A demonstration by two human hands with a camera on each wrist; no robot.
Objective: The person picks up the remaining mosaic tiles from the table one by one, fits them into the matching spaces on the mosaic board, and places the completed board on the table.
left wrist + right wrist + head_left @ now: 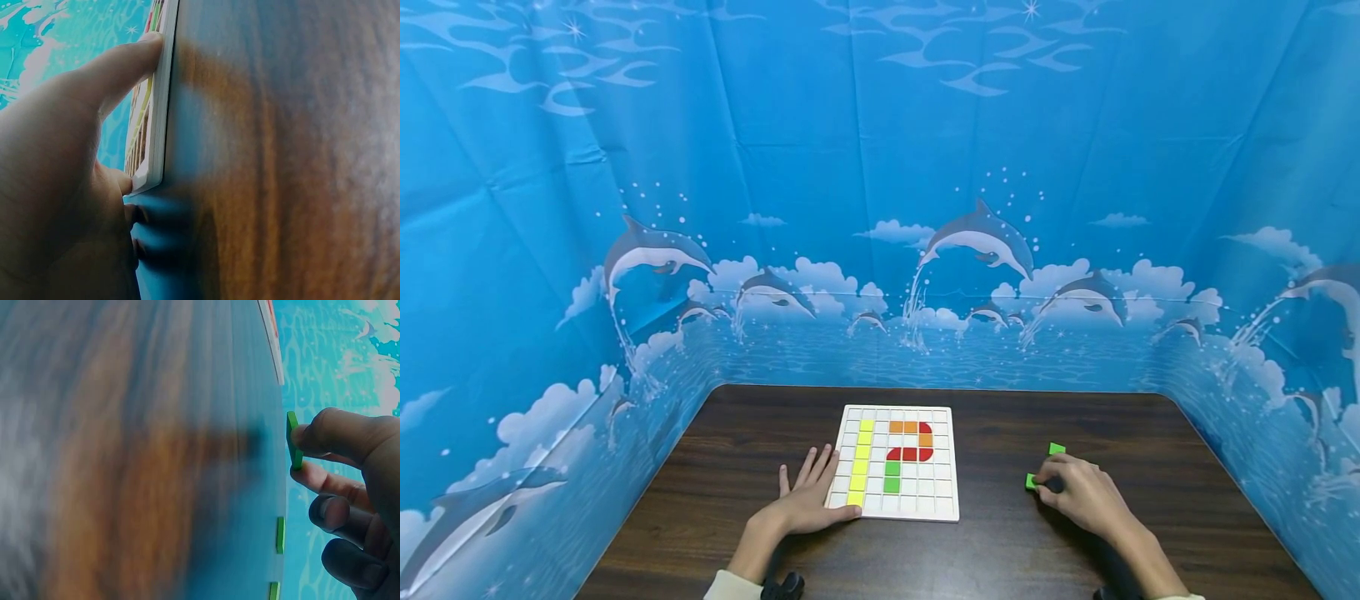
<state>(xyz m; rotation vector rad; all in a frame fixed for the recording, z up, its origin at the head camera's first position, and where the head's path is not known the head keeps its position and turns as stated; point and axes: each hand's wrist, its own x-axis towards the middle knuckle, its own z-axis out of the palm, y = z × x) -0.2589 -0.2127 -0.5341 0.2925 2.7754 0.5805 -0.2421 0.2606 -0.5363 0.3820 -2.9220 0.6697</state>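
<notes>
Left hand — fingers spread — touches the white gridded board on the tabletop. Right hand pinches a green tile, raised, right of the board; two other green tiles lie nearby.

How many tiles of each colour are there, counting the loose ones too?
Yellow tiles: 6
Red tiles: 4
Orange tiles: 3
Green tiles on the board: 2
Green tile in the right hand: 1
Green tiles loose on the table: 2
Total: 18
</notes>
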